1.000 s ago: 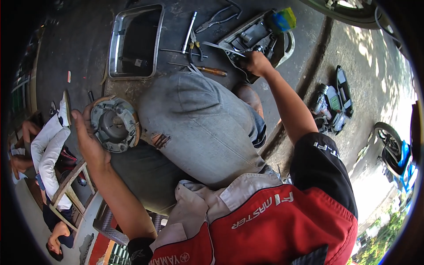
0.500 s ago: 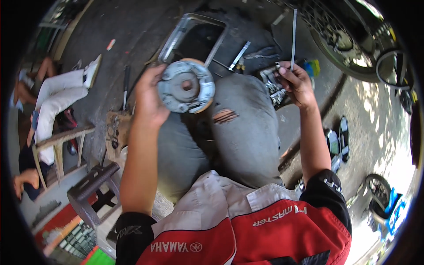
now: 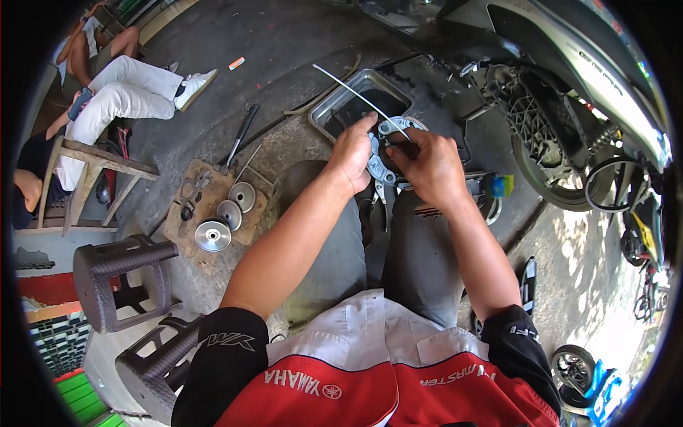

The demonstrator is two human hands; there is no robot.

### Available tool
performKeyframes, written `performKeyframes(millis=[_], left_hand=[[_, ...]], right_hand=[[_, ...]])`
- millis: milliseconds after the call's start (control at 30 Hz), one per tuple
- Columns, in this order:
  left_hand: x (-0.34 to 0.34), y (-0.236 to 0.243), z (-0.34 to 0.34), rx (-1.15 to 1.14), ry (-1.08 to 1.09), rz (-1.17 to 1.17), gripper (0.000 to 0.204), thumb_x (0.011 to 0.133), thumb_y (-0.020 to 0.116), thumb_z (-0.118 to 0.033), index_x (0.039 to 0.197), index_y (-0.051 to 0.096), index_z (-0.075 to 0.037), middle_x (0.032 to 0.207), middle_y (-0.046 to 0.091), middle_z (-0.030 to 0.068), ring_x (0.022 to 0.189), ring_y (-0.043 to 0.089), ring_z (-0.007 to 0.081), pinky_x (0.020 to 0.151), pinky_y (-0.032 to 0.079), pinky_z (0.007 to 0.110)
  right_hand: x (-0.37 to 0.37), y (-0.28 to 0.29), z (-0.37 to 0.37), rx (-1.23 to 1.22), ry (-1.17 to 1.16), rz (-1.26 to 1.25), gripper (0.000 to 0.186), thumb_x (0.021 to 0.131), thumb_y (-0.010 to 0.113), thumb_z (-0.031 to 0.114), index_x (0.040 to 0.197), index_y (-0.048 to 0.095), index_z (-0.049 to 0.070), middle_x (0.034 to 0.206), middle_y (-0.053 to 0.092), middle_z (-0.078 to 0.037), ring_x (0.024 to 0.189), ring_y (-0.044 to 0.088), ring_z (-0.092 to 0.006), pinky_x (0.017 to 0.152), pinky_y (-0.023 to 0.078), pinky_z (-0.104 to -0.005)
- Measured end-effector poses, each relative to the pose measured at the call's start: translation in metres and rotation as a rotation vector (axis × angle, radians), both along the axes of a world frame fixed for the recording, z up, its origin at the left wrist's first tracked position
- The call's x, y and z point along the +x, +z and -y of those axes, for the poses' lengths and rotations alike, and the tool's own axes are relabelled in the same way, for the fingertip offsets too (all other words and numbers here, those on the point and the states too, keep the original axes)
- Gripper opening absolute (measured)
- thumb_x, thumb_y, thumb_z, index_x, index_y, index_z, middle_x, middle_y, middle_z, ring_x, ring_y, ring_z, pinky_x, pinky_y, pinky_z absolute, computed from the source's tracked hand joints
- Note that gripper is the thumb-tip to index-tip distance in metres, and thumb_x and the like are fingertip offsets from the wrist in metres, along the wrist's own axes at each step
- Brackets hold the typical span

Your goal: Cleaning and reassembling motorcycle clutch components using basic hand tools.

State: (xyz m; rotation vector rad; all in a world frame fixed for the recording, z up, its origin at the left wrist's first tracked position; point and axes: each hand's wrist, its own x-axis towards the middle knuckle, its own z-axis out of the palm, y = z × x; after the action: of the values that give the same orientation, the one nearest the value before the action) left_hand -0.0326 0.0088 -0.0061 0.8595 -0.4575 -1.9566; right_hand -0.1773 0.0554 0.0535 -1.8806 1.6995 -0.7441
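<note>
My left hand [image 3: 352, 156] grips the left side of a round metal clutch assembly [image 3: 382, 168] with silver shoes. My right hand [image 3: 434, 171] is closed on a long thin metal rod [image 3: 341, 82], its end at the clutch; the fingers hide that contact. Both hands are above my knees, just in front of a metal tray [image 3: 321, 114] of dark contents. Pliers [image 3: 380, 203] show below the clutch. A metal casing [image 3: 481, 181] with a blue-yellow object [image 3: 502, 186] is partly hidden at right.
Metal discs [image 3: 212, 236] and small parts lie on cardboard [image 3: 183, 220] at left, near a long-handled tool [image 3: 242, 135]. Plastic stools [image 3: 96, 285], a wooden bench [image 3: 107, 160] and seated people [image 3: 107, 107] are further left. A motorbike [image 3: 541, 121] stands close on the right, others beyond.
My right hand has lifted the rod from the casing and moved inward to the clutch. My left hand has carried the clutch rightward to meet it, over my knees.
</note>
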Motion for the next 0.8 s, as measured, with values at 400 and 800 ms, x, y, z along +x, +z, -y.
performKeyframes(millis=[400,800], left_hand=[[0.006,0.0,0.004,-0.072,0.097,-0.003,0.043,0.109,0.039,-0.04,0.108,0.064,-0.005,0.103,0.068,0.0088,0.095,0.064,0.0191,0.087,0.053,0.039],[-0.001,-0.013,0.009,-0.294,0.073,0.176,0.042,0.108,0.041,-0.035,0.108,0.066,-0.001,0.103,0.069,0.0077,0.097,0.064,0.0171,0.093,0.049,0.034]], right_hand=[[0.028,-0.006,0.01,-0.043,-0.111,0.025,0.029,0.08,0.078,0.018,0.103,0.077,0.001,0.087,0.075,-0.021,0.082,0.076,-0.0321,0.078,0.058,-0.0391],[0.018,-0.007,0.019,0.078,-0.097,-0.025,0.029,0.079,0.077,0.024,0.097,0.079,0.001,0.081,0.075,-0.019,0.074,0.074,-0.027,0.075,0.056,-0.039]])
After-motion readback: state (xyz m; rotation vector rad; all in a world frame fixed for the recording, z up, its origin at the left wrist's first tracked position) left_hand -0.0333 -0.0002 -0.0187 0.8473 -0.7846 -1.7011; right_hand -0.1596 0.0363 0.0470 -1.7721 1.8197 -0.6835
